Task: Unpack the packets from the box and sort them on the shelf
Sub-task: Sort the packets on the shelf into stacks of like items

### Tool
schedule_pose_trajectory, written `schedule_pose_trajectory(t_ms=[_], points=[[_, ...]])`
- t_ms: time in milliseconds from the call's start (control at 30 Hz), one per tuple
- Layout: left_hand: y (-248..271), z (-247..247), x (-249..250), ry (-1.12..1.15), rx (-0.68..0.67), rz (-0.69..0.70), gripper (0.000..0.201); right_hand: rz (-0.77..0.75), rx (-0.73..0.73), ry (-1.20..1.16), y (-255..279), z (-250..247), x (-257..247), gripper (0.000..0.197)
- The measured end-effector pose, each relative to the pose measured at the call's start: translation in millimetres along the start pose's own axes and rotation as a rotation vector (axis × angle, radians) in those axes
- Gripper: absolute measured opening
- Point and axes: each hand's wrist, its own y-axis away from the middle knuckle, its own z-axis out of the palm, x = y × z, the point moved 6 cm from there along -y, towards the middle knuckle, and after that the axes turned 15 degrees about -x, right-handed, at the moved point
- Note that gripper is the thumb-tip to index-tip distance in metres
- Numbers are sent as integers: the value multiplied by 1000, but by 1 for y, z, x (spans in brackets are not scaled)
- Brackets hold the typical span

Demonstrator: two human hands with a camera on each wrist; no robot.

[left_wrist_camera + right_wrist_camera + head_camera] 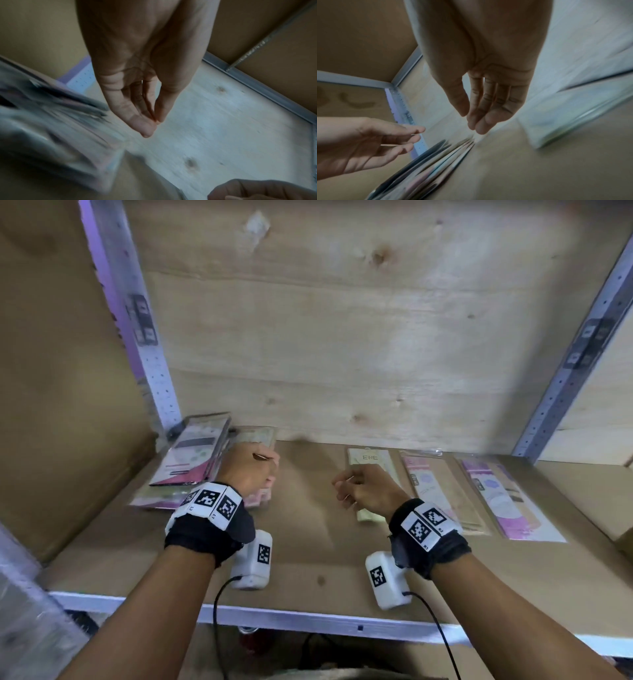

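Risk note: both your left hand [251,470] and right hand [364,487] hang loosely curled and empty over the shelf [308,542], so brushing the leaning left stack of packets [195,453] could topple it into the sorted piles.

Dim wrist views, heavy motion blur; head view brighter.

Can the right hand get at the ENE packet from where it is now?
Probably yes. The right hand hovers empty, fingers relaxed, right above the ENE packet, which lies flat and uncovered on the shelf. Nothing sits between them; the left hand is off by the left stack.
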Motion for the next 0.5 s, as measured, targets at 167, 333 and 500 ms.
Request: schedule_pose_trajectory(t_ms=[167, 333, 500], points=[[24, -65, -25, 3, 96, -18, 17, 43, -120, -81, -56, 65, -40, 19], [34, -92, -44, 26, 81, -32, 15, 109, -122, -32, -101, 113, -68, 50], [37, -101, -59, 65, 70, -69, 22, 182, -91, -56, -110, 124, -61, 64]])
